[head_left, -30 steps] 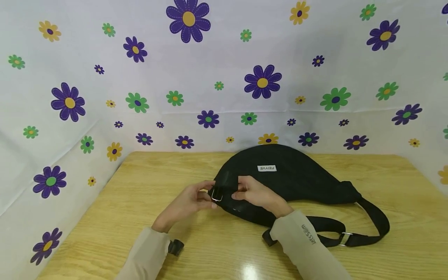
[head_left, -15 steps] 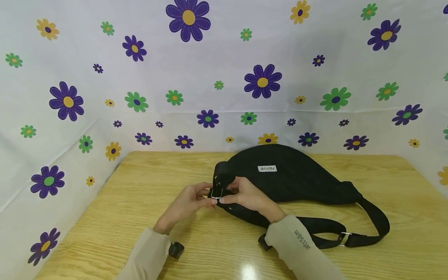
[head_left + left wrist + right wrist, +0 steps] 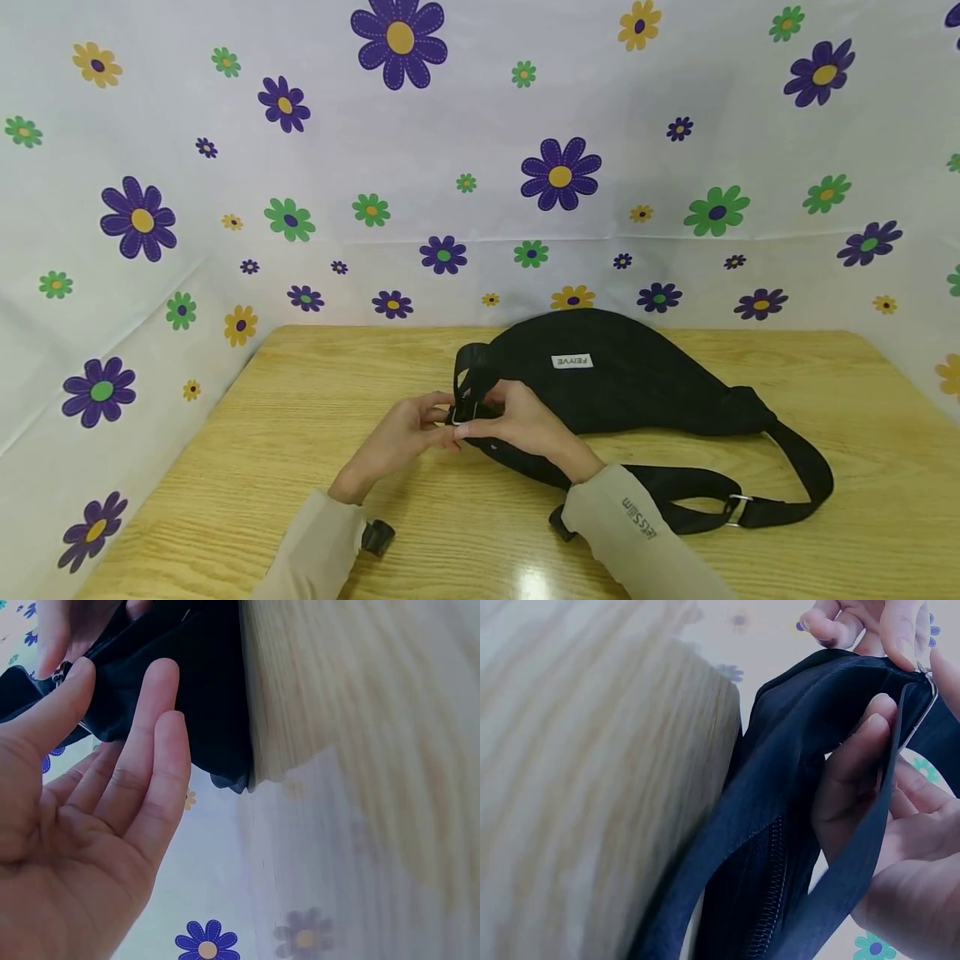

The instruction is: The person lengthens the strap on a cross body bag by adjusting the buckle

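A black sling bag (image 3: 622, 383) with a white label lies on the wooden table. At its left end a metal strap buckle (image 3: 463, 412) is held up between both hands. My left hand (image 3: 408, 433) pinches the buckle from the left; in the left wrist view its thumb is at the metal and two other fingers extend beside the black fabric (image 3: 202, 697). From the right, my right hand (image 3: 528, 425) grips the strap by the buckle, thumb low on the frame. A strap loop (image 3: 472, 358) rises above the fingers. The right wrist view shows fingers behind the strap (image 3: 855, 877).
The long strap (image 3: 806, 467) curves round the bag's right end, with a metal slider (image 3: 738, 510) on it. A black strap end (image 3: 561, 523) pokes out by the right sleeve. The flowered cloth (image 3: 450, 167) hangs behind the table (image 3: 337, 358).
My right hand has moved left and down to the buckle. The black strap piece beside it has turned up into a standing loop. The left hand stays at the buckle; the bag's body lies still.
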`<state>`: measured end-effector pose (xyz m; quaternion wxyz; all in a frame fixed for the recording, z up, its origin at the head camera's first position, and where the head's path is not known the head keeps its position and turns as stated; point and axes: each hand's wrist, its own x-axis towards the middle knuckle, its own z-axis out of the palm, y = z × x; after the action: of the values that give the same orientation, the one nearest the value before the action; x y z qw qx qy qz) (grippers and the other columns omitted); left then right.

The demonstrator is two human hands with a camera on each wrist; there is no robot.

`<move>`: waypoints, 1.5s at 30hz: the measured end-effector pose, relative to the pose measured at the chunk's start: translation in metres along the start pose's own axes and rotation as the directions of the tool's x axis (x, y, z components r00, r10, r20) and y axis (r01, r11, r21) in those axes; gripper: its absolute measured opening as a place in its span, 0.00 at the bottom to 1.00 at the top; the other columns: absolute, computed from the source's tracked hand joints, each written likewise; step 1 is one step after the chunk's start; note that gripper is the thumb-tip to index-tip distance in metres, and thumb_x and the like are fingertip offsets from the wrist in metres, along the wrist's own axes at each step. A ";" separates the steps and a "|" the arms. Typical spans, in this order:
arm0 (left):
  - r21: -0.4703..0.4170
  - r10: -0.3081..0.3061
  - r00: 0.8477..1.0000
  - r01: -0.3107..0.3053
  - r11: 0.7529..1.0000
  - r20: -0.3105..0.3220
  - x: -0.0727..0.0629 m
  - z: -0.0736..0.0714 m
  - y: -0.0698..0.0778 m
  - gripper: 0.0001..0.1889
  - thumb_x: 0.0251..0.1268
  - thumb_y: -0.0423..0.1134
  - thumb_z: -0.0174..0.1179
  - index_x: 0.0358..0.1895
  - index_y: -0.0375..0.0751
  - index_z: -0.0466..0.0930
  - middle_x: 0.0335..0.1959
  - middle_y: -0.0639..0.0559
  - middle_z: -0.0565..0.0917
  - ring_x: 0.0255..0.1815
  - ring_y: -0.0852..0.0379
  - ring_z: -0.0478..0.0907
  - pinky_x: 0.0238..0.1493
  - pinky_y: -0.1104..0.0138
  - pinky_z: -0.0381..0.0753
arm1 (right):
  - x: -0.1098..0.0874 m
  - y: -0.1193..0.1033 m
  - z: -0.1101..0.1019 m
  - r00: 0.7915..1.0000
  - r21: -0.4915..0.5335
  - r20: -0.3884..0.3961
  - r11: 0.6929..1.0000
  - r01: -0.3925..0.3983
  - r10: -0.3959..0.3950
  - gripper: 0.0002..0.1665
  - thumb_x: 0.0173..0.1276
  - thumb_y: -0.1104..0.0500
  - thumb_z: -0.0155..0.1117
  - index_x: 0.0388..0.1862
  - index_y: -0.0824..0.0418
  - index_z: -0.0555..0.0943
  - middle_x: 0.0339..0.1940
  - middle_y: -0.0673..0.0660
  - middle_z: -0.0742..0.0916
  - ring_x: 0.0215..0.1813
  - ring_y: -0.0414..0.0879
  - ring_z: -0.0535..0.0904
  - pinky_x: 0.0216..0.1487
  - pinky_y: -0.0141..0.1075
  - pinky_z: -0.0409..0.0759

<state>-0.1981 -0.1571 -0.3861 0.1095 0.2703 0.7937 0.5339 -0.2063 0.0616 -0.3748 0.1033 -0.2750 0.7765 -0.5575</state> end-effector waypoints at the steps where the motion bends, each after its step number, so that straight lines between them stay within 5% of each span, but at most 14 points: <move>1: 0.002 0.001 1.000 -0.001 1.000 0.001 0.000 0.000 0.000 0.18 0.74 0.28 0.58 0.62 0.22 0.73 0.42 0.39 0.88 0.36 0.45 0.87 0.46 0.63 0.84 | 0.000 0.000 0.000 1.000 -0.006 -0.001 1.000 0.001 -0.001 0.15 0.66 0.61 0.74 0.49 0.68 0.84 0.46 0.58 0.89 0.49 0.48 0.84 0.51 0.39 0.80; 7: 0.006 0.006 1.000 -0.006 1.000 0.015 -0.001 -0.003 0.000 0.18 0.74 0.28 0.58 0.62 0.22 0.72 0.41 0.40 0.88 0.36 0.45 0.87 0.45 0.64 0.83 | 0.002 -0.002 0.000 1.000 -0.071 0.000 0.997 0.004 -0.004 0.15 0.65 0.58 0.75 0.46 0.66 0.86 0.42 0.55 0.89 0.44 0.44 0.84 0.49 0.37 0.80; 13: 0.051 -0.026 0.999 0.024 0.998 0.027 -0.004 -0.003 0.000 0.25 0.76 0.33 0.59 0.69 0.23 0.67 0.45 0.38 0.87 0.34 0.47 0.87 0.39 0.63 0.80 | 0.002 -0.003 -0.002 1.000 -0.184 0.010 0.983 0.015 -0.014 0.15 0.65 0.54 0.75 0.41 0.66 0.88 0.35 0.51 0.90 0.29 0.38 0.78 0.33 0.31 0.74; 17: 0.068 -0.042 0.999 0.040 0.997 0.031 -0.004 -0.002 0.002 0.27 0.76 0.35 0.59 0.70 0.23 0.66 0.49 0.35 0.86 0.33 0.48 0.87 0.41 0.60 0.82 | 0.001 -0.005 -0.006 1.000 -0.229 0.014 0.973 0.008 -0.005 0.18 0.64 0.53 0.76 0.42 0.68 0.88 0.21 0.47 0.84 0.17 0.36 0.68 0.21 0.30 0.65; 20: 0.065 -0.045 0.998 0.042 0.997 0.033 -0.004 -0.002 0.003 0.27 0.76 0.35 0.60 0.70 0.22 0.65 0.50 0.33 0.85 0.33 0.47 0.88 0.43 0.58 0.83 | -0.002 -0.006 -0.010 0.999 -0.215 0.023 0.976 0.033 -0.028 0.18 0.64 0.56 0.76 0.46 0.68 0.87 0.25 0.48 0.85 0.22 0.37 0.75 0.25 0.30 0.71; 25: 0.058 -0.034 0.999 0.031 0.998 0.041 -0.004 -0.002 0.003 0.27 0.75 0.33 0.59 0.69 0.22 0.65 0.51 0.33 0.84 0.32 0.47 0.88 0.43 0.58 0.83 | -0.004 -0.004 -0.013 0.996 -0.185 0.038 0.979 0.087 -0.082 0.17 0.65 0.60 0.75 0.51 0.66 0.85 0.46 0.56 0.89 0.46 0.44 0.85 0.46 0.36 0.80; 33: 0.102 -0.040 0.999 0.038 0.994 0.018 -0.005 -0.007 -0.001 0.25 0.76 0.33 0.59 0.69 0.25 0.67 0.48 0.36 0.84 0.32 0.50 0.88 0.39 0.61 0.80 | -0.006 -0.007 -0.023 0.999 -0.293 -0.014 0.956 0.028 -0.034 0.15 0.63 0.56 0.76 0.43 0.64 0.86 0.37 0.54 0.89 0.34 0.42 0.82 0.33 0.36 0.80; 45: 0.087 -0.036 0.999 0.036 0.996 -0.003 -0.006 -0.015 -0.002 0.25 0.75 0.33 0.59 0.70 0.26 0.67 0.47 0.38 0.85 0.33 0.47 0.88 0.40 0.59 0.81 | -0.015 -0.009 -0.041 0.998 -0.386 -0.063 0.922 0.003 -0.029 0.22 0.61 0.53 0.76 0.48 0.66 0.85 0.42 0.56 0.88 0.47 0.52 0.85 0.50 0.51 0.81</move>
<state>-0.2006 -0.1731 -0.3828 0.1068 0.2601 0.8211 0.4967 -0.2104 0.1004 -0.3546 0.0164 -0.2774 0.8717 -0.4036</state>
